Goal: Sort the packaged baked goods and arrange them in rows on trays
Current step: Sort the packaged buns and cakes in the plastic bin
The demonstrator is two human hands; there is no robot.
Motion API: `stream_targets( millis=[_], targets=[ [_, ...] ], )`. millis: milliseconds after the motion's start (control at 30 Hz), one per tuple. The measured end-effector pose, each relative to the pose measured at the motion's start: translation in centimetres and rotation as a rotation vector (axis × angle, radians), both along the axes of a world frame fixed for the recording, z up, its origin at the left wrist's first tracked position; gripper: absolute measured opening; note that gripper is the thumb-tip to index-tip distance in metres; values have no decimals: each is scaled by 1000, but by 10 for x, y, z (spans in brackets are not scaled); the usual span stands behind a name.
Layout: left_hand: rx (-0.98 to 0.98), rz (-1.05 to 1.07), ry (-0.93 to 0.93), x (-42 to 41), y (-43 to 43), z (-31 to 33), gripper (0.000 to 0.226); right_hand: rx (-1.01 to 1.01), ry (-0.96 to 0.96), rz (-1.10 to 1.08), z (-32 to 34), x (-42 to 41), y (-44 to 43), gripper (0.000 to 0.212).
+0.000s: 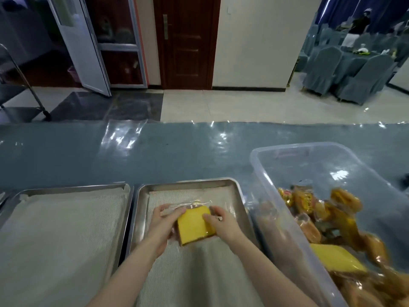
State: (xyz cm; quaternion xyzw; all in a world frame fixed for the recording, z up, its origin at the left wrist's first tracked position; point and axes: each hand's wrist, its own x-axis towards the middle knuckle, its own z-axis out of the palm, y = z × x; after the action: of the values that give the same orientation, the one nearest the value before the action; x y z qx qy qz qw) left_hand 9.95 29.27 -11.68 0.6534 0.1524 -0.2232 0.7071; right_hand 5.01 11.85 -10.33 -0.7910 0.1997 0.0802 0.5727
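Here, through the head camera, both of your hands hold one wrapped yellow cake slice [194, 226] over the far half of the middle steel tray [141, 209]. Your left hand [163, 222] curls round its left edge and your right hand [223, 224] pinches its right edge. You cannot tell whether the slice touches the tray's cloth liner [190, 273]. A second lined tray [66, 189] sits just beside it on your left. On your right, a clear plastic bin [261, 173] holds a heap of wrapped breads [321, 214] and another yellow slice [336, 258]. Everything stands on a blue-covered table [155, 156].
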Motion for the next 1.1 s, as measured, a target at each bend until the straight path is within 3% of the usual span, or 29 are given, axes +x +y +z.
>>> stream_targets(
  millis=[167,400,533,633,733,933,1100],
  targets=[
    [176,58,-62,1,4,-43,77,-18,43,-82,-49,10,12,39],
    [317,-154,-161,-15,3,-80,52,-146,90,-28,-69,-3,27,37],
    [456,-214,-161,-14,6,-66,78,-172,118,25,-52,-11,22,44],
    [580,-231,-215,-13,10,-50,86,-286,47,52,-27,-15,17,54],
    [589,-155,-347,-15,4,-21,66,-346,-70,40,15,-19,9,50],
    [405,-124,-614,-24,-51,65,20,-411,-330,38,127,-47,-45,25],
    [290,-177,-783,-42,-125,119,11,-512,-319,30,172,-87,-150,17]
  ],
)
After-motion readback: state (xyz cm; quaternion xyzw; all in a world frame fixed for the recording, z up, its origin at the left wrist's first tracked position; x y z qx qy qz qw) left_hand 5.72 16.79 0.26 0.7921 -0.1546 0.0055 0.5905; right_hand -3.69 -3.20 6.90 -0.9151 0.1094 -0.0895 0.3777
